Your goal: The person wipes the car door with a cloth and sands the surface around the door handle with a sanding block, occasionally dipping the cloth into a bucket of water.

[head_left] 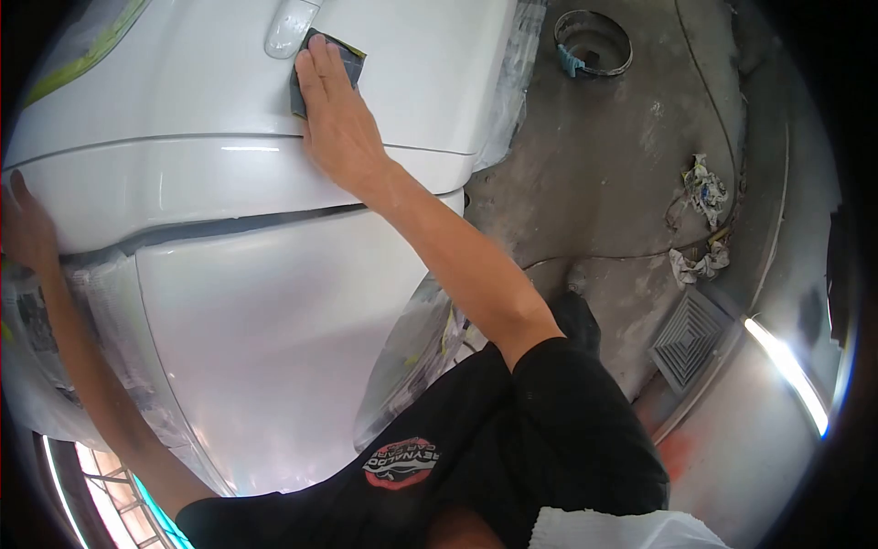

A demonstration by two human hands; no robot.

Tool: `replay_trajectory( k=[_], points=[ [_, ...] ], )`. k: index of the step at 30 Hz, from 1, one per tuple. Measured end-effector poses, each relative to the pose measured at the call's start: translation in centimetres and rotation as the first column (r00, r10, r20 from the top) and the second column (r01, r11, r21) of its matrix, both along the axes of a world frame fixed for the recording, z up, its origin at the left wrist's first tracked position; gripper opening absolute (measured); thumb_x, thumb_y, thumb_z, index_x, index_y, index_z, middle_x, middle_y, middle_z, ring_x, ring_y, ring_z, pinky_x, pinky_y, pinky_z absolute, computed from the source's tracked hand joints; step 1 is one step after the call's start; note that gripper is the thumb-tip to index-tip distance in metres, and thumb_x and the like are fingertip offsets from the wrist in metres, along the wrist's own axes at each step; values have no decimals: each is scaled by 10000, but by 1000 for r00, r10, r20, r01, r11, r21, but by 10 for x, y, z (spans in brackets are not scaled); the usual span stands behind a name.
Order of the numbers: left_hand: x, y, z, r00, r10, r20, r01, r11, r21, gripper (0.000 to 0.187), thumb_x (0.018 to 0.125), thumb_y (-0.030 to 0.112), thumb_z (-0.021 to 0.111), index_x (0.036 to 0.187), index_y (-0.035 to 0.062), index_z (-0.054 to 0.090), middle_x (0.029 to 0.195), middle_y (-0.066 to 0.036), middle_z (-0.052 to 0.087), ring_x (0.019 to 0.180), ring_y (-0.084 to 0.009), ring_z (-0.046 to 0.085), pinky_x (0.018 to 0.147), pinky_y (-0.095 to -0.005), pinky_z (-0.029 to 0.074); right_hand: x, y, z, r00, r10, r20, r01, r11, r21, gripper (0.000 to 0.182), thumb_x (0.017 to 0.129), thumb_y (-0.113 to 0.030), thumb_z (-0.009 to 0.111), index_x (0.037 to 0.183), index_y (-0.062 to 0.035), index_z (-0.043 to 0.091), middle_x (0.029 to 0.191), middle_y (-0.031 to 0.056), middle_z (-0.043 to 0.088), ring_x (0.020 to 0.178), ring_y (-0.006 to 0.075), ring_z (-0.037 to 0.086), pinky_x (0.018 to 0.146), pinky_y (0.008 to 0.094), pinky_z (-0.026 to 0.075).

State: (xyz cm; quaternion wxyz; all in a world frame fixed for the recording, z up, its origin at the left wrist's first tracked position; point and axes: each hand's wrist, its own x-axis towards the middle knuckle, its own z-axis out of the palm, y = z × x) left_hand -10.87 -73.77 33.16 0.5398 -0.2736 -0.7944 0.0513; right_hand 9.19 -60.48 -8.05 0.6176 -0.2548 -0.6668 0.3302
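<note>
My right hand (pixel 338 119) presses a dark grey sheet of sandpaper (pixel 353 66) flat against a glossy white car body panel (pixel 210 82). Its fingers lie close together over the sheet, whose edges show on both sides. A raised white oblong fitting (pixel 291 29) is just beyond my fingertips. At the far left, my left hand (pixel 27 224) rests on the lower edge of the same bodywork, with the thumb apart; part of it is cut off by the view's edge. Below the gap runs another white panel (pixel 274 339).
Clear masking film (pixel 517 82) and yellow-green tape (pixel 78 64) border the bodywork. On the concrete floor are a black round tub (pixel 593 43) with a blue cloth on its rim, crumpled paper (pixel 704 192), a hose (pixel 594 257) and a square vent grille (pixel 686 339).
</note>
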Motion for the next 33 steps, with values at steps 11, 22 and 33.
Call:
replay_trajectory(
  k=[11, 22, 33],
  points=[
    [-35, -14, 7, 996, -69, 57, 72, 996, -49, 967, 900, 826, 122, 1582, 157, 270, 1543, -182, 411, 1434, -375, 368, 1165, -456, 251, 8, 19, -1, 998, 14, 60, -17, 999, 48, 593, 861, 8, 518, 1426, 102, 365, 1500, 292, 370, 1404, 424, 368, 1083, 465, 436],
    [-49, -14, 8, 973, -203, 108, 206, 978, -15, 940, 917, 814, 210, 1583, 155, 274, 1617, -163, 297, 1484, -379, 275, 1200, -459, 195, -12, 57, 1, 995, -68, -80, 65, 997, -38, 603, 980, -76, 489, 1542, -21, 278, 1448, 360, 398, 1384, 440, 391, 1159, 419, 353],
    [-17, -9, 2, 959, -281, 45, 283, 958, -37, 940, 914, 816, 233, 1576, 152, 293, 1612, -166, 306, 1482, -385, 279, 1199, -475, 194, 7, -1, 8, 999, 20, -46, -21, 1000, -14, 550, 850, 51, 519, 1386, 104, 406, 1442, 329, 422, 1318, 486, 448, 972, 527, 506]
  ],
)
